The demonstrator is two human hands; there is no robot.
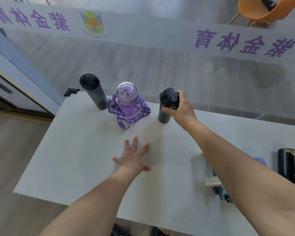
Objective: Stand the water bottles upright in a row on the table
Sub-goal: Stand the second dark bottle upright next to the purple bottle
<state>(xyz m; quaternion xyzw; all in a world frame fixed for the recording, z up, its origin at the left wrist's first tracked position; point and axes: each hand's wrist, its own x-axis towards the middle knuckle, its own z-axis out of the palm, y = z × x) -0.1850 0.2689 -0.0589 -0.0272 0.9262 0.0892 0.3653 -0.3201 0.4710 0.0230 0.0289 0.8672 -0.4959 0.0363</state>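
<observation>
Right hand grip clamped on tall dark plastic bottle; base to be seated flat on white surface, aligned beside purple dome-lidded bottle. Left hand spread flat, empty.

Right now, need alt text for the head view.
Right hand grips a dark bottle standing at the white table's far edge, in line with a purple bottle and another dark bottle, both upright. Left hand lies flat on the table.

"Nice day" printed repeatedly in white on purple strap of purple bottle. Mirrored purple "紫金体育" on frosted glass band; logo lettering illegible.
</observation>
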